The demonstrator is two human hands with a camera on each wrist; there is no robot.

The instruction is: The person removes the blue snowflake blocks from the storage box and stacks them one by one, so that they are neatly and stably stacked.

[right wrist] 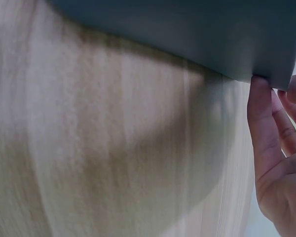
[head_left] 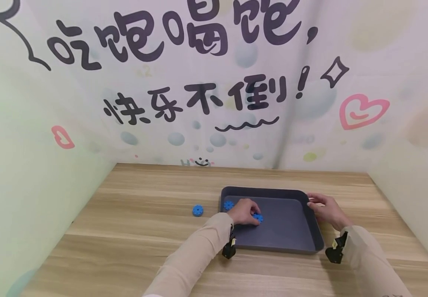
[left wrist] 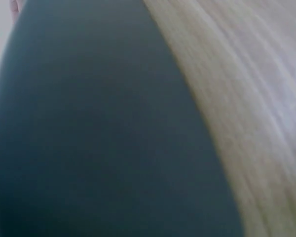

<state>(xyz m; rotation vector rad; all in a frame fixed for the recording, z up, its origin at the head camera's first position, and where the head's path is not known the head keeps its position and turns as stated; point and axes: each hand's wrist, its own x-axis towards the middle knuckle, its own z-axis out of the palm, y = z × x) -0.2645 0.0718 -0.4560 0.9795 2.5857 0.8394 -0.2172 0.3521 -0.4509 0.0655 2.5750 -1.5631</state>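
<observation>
- Wooden table (head_left: 132, 231) filled the lower part of the head view
- Tray (head_left: 284, 225), right of lower centre, had its long axis left to right; it looked light and stiff, best held by its rim
- Right hand (head_left: 329, 211) pinched the tray's upper right corner
- Left hand (head_left: 244, 212) pinched one blue disc (head_left: 258, 218) left of the tray's middle
- Second disc (head_left: 228, 205), tray's upper left, and third disc (head_left: 197, 210), left of the tray, lay flat; round, pointing nowhere, they seemed light, hard, best gripped by the edges

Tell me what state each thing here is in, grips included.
Dark tray: upright, held at one corner.
Outer blue disc: flat on the table.
Corner blue disc: flat inside the tray.
Third blue disc: held, partly hidden.
Left grip: pinching that third disc.
Right grip: holding the tray.
</observation>
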